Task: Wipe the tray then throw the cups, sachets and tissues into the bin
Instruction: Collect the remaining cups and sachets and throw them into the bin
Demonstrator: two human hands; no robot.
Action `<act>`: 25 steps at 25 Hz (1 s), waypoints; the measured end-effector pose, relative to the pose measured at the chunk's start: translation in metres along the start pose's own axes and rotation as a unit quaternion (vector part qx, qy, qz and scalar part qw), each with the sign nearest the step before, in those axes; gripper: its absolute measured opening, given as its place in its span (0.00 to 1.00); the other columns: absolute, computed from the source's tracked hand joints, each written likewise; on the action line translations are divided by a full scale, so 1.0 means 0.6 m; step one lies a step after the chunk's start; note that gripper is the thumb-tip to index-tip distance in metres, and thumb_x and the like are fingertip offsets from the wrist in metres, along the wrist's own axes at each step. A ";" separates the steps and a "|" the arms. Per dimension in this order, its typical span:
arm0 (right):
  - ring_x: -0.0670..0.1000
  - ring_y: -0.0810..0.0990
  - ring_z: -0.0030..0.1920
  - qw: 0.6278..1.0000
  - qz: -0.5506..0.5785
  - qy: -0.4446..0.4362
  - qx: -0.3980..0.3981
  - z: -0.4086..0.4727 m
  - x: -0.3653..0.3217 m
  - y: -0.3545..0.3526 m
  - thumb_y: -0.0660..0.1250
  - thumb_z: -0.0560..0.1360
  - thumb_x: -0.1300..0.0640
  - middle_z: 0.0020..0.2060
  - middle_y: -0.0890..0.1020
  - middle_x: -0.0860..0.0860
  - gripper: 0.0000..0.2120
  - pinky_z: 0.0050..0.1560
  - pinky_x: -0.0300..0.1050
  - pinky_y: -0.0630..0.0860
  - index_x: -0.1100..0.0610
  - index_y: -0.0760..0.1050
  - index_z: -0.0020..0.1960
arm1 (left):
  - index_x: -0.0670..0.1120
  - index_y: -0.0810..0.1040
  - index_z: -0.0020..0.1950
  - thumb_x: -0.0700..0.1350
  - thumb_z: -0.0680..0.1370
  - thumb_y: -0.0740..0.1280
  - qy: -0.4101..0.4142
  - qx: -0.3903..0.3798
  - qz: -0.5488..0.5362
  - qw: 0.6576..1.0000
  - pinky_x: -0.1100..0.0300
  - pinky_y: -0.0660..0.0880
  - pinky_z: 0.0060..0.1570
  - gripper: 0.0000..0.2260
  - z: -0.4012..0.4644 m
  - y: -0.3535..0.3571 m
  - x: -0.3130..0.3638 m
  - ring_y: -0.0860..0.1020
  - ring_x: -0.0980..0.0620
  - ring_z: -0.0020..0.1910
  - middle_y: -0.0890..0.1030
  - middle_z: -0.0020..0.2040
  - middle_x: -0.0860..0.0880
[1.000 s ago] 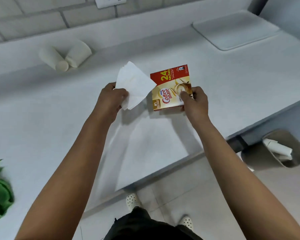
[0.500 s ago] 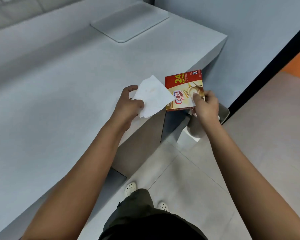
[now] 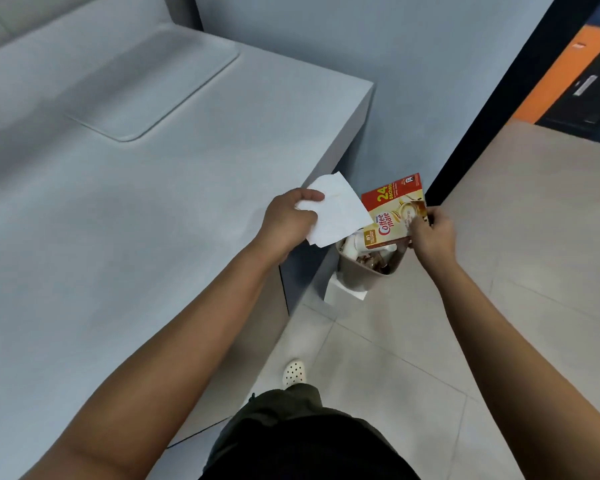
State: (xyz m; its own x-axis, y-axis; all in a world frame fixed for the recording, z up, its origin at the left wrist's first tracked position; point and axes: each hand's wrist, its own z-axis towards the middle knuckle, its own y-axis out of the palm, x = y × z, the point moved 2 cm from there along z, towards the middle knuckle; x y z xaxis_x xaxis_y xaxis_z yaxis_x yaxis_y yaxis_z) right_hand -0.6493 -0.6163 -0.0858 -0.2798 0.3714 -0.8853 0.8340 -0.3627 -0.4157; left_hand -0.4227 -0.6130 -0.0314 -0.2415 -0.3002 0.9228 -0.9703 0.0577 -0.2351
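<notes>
The person stands at the end of the bench (image 3: 194,188), arms out over the bin (image 3: 361,275) on the floor by its corner. The left hand (image 3: 286,225) has its grip pinched on a white tissue (image 3: 336,213); the right hand (image 3: 432,233) holds a red and cream sachet box (image 3: 394,213) by its lower right corner, thumb on the printed face. Both hang just above the bin's mouth, the tissue nearer the bench side. The bin already holds rubbish, what looks like a white cup (image 3: 352,244) among darker scraps, though it is half hidden behind the box. A piece of white paper (image 3: 342,292) lies on the floor against the bin's foot. The tray (image 3: 160,81) sits bare at the back of the bench.

To do this well, I'd bring both hands lower and squarely over the opening before letting go, since a light tissue drifts. The box should go in edge first so it slips past what's inside.
</notes>
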 end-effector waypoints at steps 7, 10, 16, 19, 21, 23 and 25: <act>0.57 0.79 0.55 0.994 -0.098 0.043 -0.001 0.123 0.044 0.017 0.59 0.78 0.60 0.57 0.78 0.58 0.14 0.45 0.43 0.75 0.63 0.70 0.63 | 0.46 0.73 0.67 0.34 0.75 0.60 -0.086 -0.091 0.055 0.991 0.61 0.76 0.50 0.21 0.135 0.103 -0.027 0.74 0.47 0.61 0.71 0.68 0.46; 0.59 0.78 0.55 0.986 -0.159 0.049 -0.030 0.174 0.082 0.027 0.59 0.77 0.61 0.57 0.78 0.59 0.15 0.47 0.45 0.77 0.63 0.71 0.62 | 0.45 0.69 0.71 0.34 0.76 0.59 -0.138 -0.114 0.057 0.982 0.53 0.76 0.57 0.23 0.179 0.149 -0.051 0.74 0.44 0.62 0.69 0.70 0.44; 0.60 0.75 0.59 0.932 -0.325 -0.059 -0.146 0.298 0.129 0.060 0.57 0.76 0.63 0.61 0.75 0.58 0.21 0.57 0.51 0.75 0.60 0.68 0.68 | 0.48 0.62 0.74 0.37 0.77 0.59 -0.236 -0.106 0.058 0.964 0.59 0.74 0.44 0.26 0.264 0.222 -0.109 0.74 0.47 0.54 0.68 0.69 0.43; 0.60 0.73 0.60 0.890 -0.380 -0.129 -0.216 0.350 0.147 0.082 0.58 0.76 0.64 0.64 0.74 0.57 0.21 0.59 0.52 0.74 0.60 0.67 0.69 | 0.49 0.61 0.75 0.39 0.77 0.61 -0.301 -0.101 0.038 0.948 0.59 0.73 0.46 0.26 0.295 0.261 -0.142 0.73 0.48 0.61 0.67 0.71 0.45; 0.61 0.73 0.60 0.854 -0.412 -0.175 -0.266 0.387 0.163 0.097 0.58 0.76 0.65 0.65 0.74 0.56 0.21 0.58 0.53 0.74 0.59 0.67 0.69 | 0.49 0.61 0.75 0.41 0.77 0.61 -0.338 -0.094 0.023 0.936 0.59 0.72 0.48 0.26 0.319 0.289 -0.165 0.71 0.48 0.65 0.67 0.71 0.46; 0.60 0.74 0.58 0.818 -0.444 -0.211 -0.299 0.415 0.176 0.110 0.59 0.76 0.65 0.65 0.74 0.54 0.22 0.54 0.51 0.75 0.57 0.67 0.69 | 0.48 0.62 0.74 0.41 0.78 0.62 -0.375 -0.087 -0.008 0.923 0.57 0.74 0.49 0.25 0.341 0.311 -0.182 0.72 0.47 0.63 0.70 0.68 0.46; 0.59 0.74 0.57 0.786 -0.469 -0.240 -0.323 0.437 0.192 0.124 0.60 0.75 0.66 0.63 0.75 0.53 0.23 0.52 0.51 0.75 0.55 0.67 0.69 | 0.46 0.64 0.72 0.40 0.78 0.62 -0.402 -0.078 -0.039 0.911 0.56 0.74 0.48 0.23 0.359 0.329 -0.194 0.74 0.49 0.57 0.74 0.63 0.46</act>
State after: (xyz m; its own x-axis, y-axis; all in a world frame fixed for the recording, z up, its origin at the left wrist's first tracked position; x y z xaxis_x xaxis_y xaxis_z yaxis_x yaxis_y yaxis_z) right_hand -0.7441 -0.8246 -0.2736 -0.9337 -0.2053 -0.2934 0.1777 0.4458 -0.8773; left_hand -0.5826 -0.7719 -0.2509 -0.1415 -0.9065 0.3977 -0.9897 0.1217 -0.0749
